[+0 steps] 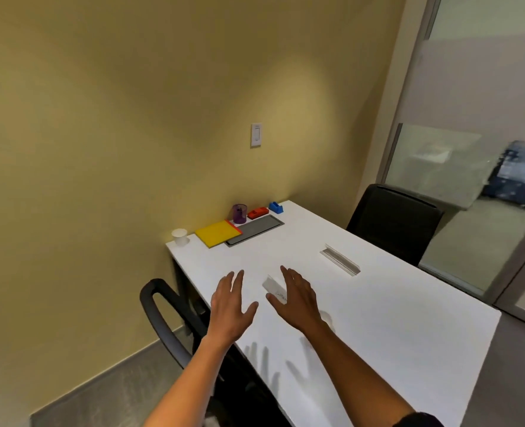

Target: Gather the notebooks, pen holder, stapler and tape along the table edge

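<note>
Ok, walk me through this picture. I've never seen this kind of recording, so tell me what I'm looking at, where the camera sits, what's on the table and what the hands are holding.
There is no machine here. The one picture comes from a wide-angle camera worn on a person's head, looking forward and down. The left hand and right hand reach out over a white table, fingers spread, holding nothing. A small white card lies by the right hand. Along the far edge by the wall sit a white paper cup, a yellow notebook on an orange one, a purple pen holder, a red stapler and a blue tape dispenser. Two black chairs stand at the table.
</note>
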`<state>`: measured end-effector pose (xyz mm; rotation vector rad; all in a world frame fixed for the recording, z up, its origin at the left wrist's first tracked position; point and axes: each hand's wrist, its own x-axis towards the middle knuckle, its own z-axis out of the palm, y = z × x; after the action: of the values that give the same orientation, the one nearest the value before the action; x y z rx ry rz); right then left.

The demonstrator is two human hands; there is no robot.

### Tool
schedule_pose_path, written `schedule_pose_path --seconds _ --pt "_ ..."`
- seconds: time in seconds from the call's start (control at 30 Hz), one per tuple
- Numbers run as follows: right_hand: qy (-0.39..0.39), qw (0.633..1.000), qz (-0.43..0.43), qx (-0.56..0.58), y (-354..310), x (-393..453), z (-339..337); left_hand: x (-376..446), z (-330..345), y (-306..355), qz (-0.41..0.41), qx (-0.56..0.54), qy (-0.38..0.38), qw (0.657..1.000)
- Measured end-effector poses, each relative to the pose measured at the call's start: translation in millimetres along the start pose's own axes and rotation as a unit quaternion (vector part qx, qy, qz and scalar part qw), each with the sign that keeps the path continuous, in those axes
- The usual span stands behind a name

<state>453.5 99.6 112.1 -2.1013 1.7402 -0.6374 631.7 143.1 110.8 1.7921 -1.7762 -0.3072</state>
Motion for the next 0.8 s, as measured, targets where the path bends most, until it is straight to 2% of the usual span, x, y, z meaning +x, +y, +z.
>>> schedule_pose_path --seconds 0.2,0.37,0.6,0.8 --pt "-0.002 1.000 -0.007 0.004 -95.3 43.5 53.5 33.1 -74.0 -91.9 0.006 0.026 0.003 1.000" --pt "-0.018 1.000 -0.006 0.011 -150.8 73.3 93.7 49.4 -114.0 -164.0 -0.022 0.008 -0.003 1.000" --pt "-0.033 0.999 -0.008 -0.004 -201.9 142.6 143.1 91.8 -133.6 -243.4 -0.054 -0.013 -0.024 0.998" --pt "-0.042 0.999 -0.003 0.010 -223.3 228.3 198.1 166.6 -127.0 -309.7 -0.073 -0.015 -0.047 0.996"
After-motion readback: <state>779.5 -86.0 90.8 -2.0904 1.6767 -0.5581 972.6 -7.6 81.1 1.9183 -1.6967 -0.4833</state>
